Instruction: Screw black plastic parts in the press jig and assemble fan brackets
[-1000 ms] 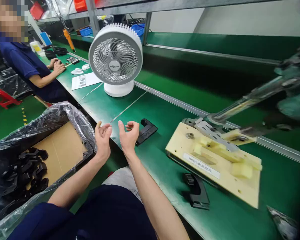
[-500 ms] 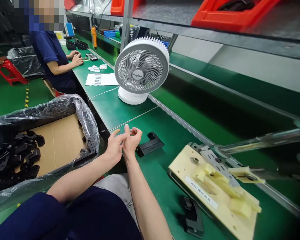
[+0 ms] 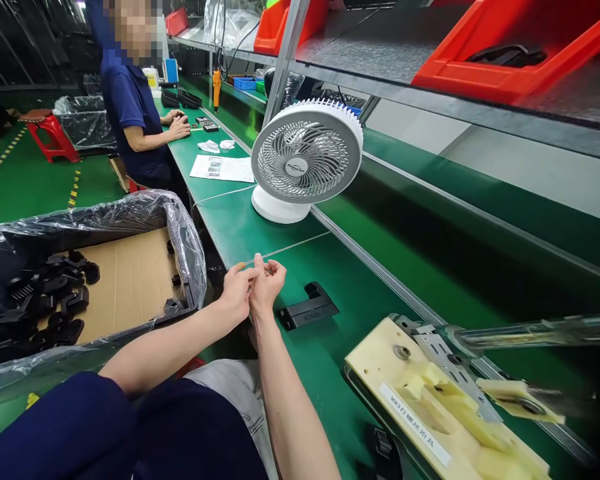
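Note:
My left hand [image 3: 237, 291] and my right hand [image 3: 267, 288] meet over the near edge of the green bench, their fingers touching. The right hand's fingers are curled with the thumb up; whatever lies in them is too small or hidden to tell. My left fingers are pressed together against the right hand, and one fingertip looks yellowish, as if covered. Just right of the hands, a black plastic part with a hooked end [image 3: 310, 308] lies on the bench. Another black part [image 3: 383, 450] sits beside the cream fixture, partly cut off by the frame.
A cream fixture [image 3: 415, 420] with a metal clamp stands at right. A white fan [image 3: 280, 207] is on the bench ahead. Left, a plastic-lined bin [image 3: 190, 267] holds black parts. Red bins [image 3: 475, 73] sit on the shelf. A co-worker [image 3: 130, 113] sits at the far left.
The view has shifted, so the bench, fan and fixture appear further right and lower. My hands stay together, with the right fingers curled slightly more.

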`<state>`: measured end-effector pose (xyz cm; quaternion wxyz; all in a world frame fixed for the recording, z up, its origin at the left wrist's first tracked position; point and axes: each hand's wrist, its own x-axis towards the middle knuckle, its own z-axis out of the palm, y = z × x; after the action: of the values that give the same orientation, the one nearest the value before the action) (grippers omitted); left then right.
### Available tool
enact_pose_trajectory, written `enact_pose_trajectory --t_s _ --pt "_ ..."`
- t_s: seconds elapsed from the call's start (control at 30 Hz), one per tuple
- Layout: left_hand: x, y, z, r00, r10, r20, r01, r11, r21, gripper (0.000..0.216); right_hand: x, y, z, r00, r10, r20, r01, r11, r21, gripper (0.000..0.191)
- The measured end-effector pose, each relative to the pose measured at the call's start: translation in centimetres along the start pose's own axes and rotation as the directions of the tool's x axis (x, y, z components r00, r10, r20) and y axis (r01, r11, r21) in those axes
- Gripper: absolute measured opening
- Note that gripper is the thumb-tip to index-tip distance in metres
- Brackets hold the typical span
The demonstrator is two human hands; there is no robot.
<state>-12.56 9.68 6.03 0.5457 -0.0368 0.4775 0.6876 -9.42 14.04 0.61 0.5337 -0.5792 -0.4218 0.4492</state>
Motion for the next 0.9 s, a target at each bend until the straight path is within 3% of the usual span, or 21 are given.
enact_pose_trajectory --t_s 0.17,0.33,0.47,0.63,0.77,0.9 --pt "0.7 -0.1 0.2 1.0 0.012 0.019 -0.012 0.999 0.033 0.033 0.6 0.0 0.1 1.0 0.006 -0.001 -0.006 1.0 -0.005 0.062" --pt "-1.1 -0.7 -1.1 0.989 0.061 0.134 -0.076 0.991 0.111 0.044 -0.8 -0.2 -1.6 0.996 -0.083 0.01 0.083 0.997 0.005 0.049" --pt "-2.9 -2.5 -4.5 0.967 0.117 0.228 -0.162 0.969 0.188 0.055 -4.9 0.7 -5.3 0.977 -0.209 -0.029 0.209 0.978 -0.01 0.036" --pt "-2.6 -5.0 -8.0 0.896 0.332 0.294 -0.421 0.847 0.324 0.047 -10.9 3.4 -9.9 0.945 -0.319 -0.065 0.315 0.947 -0.069 0.028" --pt "-2.0 -5.8 -8.3 0.839 0.371 0.398 -0.509 0.793 0.335 0.043 -14.6 5.5 -13.0 0.935 -0.354 0.005 0.353 0.932 -0.086 0.025" --pt "-1.9 -6.2 -7.9 0.786 0.358 0.505 -0.561 0.757 0.336 0.041 -17.5 6.8 -15.8 0.948 -0.259 -0.186 0.219 0.953 -0.21 0.026"
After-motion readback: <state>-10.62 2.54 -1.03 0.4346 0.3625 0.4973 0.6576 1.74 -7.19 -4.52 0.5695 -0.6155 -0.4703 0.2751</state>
